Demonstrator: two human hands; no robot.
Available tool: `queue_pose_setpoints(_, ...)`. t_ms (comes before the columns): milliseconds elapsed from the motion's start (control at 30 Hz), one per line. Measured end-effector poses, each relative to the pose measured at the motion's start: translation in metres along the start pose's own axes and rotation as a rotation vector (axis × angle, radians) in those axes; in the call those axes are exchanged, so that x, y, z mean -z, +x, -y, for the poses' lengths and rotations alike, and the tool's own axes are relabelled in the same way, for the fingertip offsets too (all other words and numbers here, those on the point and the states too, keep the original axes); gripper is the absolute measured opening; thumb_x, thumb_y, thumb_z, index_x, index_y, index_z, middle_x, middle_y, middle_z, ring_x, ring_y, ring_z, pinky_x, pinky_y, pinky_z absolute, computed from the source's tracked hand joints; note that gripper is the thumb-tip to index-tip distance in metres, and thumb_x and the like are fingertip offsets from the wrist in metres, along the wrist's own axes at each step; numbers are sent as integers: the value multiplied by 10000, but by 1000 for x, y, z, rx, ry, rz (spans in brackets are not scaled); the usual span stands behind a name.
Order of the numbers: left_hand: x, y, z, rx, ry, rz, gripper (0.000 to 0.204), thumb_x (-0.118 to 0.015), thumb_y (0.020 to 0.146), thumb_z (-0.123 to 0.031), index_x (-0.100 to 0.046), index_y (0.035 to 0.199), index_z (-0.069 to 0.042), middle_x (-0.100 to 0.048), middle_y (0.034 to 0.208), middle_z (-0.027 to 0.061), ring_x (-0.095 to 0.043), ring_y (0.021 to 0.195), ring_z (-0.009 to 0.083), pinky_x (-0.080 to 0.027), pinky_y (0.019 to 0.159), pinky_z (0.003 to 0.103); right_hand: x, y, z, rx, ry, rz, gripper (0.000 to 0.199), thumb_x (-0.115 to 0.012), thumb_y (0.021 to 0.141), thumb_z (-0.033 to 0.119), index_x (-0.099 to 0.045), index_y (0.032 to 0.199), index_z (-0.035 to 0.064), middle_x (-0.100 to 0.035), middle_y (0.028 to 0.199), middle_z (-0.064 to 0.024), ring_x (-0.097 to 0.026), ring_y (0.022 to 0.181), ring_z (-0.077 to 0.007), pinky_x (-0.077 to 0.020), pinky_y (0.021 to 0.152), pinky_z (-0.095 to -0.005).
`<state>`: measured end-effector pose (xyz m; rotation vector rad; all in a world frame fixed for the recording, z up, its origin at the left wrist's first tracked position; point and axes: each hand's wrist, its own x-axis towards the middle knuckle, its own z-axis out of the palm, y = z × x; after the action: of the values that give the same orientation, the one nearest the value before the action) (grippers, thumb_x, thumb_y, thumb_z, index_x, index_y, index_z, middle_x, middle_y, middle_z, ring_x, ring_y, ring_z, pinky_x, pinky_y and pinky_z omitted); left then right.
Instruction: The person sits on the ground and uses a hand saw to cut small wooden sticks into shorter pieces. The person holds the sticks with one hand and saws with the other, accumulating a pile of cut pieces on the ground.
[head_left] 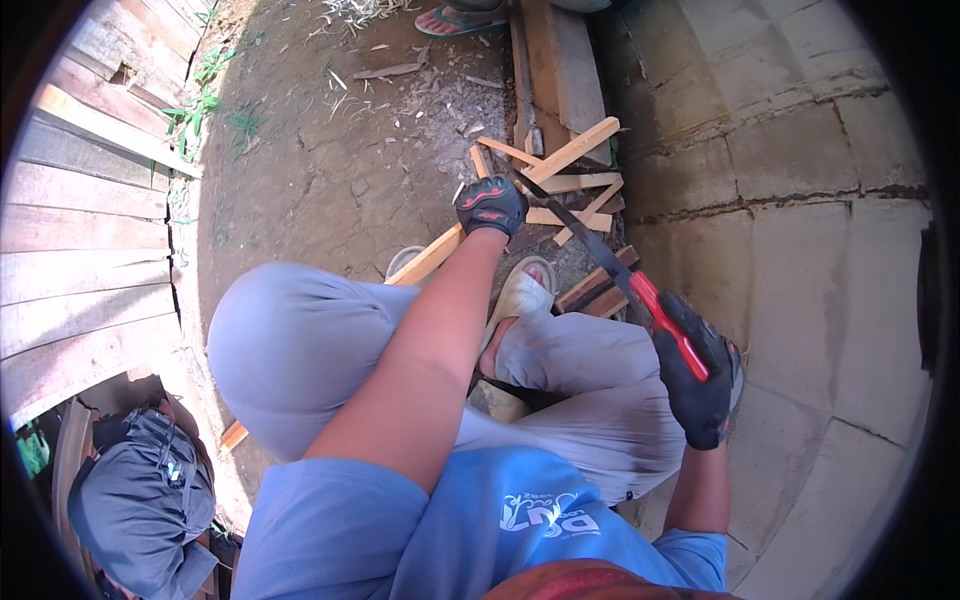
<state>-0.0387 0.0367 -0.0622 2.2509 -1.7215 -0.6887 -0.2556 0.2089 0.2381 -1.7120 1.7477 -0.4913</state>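
Observation:
My right hand (pixel 698 375), in a black glove, is closed round the red handle (pixel 668 322) of a handsaw. Its dark blade (pixel 590 238) slants up and left, with the far end beside my left hand (pixel 491 206). That hand, in a black glove with red marks, is closed on a pale wooden strip (pixel 430 255). One end of the strip shows beyond my knuckles, and the other runs down toward my knee. Whether the saw teeth touch the strip cannot be made out. Several short cut wooden pieces (pixel 575 150) lie crosswise just past the blade.
A long timber beam (pixel 578 70) lies at the far side by a concrete block wall (pixel 790 260). Another person's sandalled foot (pixel 462 20) is at the top. Dark wood blocks (pixel 600 285) sit near my foot. A plank wall (pixel 90 240) and a dark backpack (pixel 145 500) are at left.

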Motion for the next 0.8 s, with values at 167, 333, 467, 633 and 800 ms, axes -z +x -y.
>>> queue_pose_setpoints(167,9,-2,-1,-12,-15,13,262,-624,922,-288,-818,1004,-131,-806,1010,147,-787,936,318,-604,807,453,-35,43,-22,205,-55,-38,379,-725,981,184,-724,1345,77,-781,1146,-171,-770,999,-315,-575,912,-408)
queue_pose_setpoints(333,0,-3,-2,-22,33,-27,249,-653,907,-309,-826,969,-141,-806,995,141,-788,927,315,-606,793,452,-88,97,-30,318,-7,-32,399,-705,992,209,-707,1372,88,-764,1191,-200,-750,1074,-354,-567,938,-423)
queue_pose_setpoints(467,0,-3,-1,0,-39,-15,260,-669,911,-349,-829,966,-152,-804,987,144,-785,927,328,-603,781,463,-124,136,-36,399,14,-33,405,-686,1003,225,-695,1388,100,-751,1215,-212,-731,1105,-379,-566,949,-430)
queue_pose_setpoints(633,7,-8,-4,-16,-58,10,297,-649,941,-369,-821,1030,-144,-793,1059,160,-773,999,332,-604,844,465,-173,184,-37,317,-3,-53,409,-726,981,258,-723,1357,95,-768,1215,-195,-747,1116,-338,-559,986,-424)
queue_pose_setpoints(800,9,-7,1,19,-92,54,325,-649,942,-384,-823,1053,-132,-793,1069,169,-768,1030,340,-596,891,468,-178,186,-38,328,147,-30,418,-723,988,276,-717,1368,101,-760,1241,-194,-737,1152,-324,-556,999,-412)
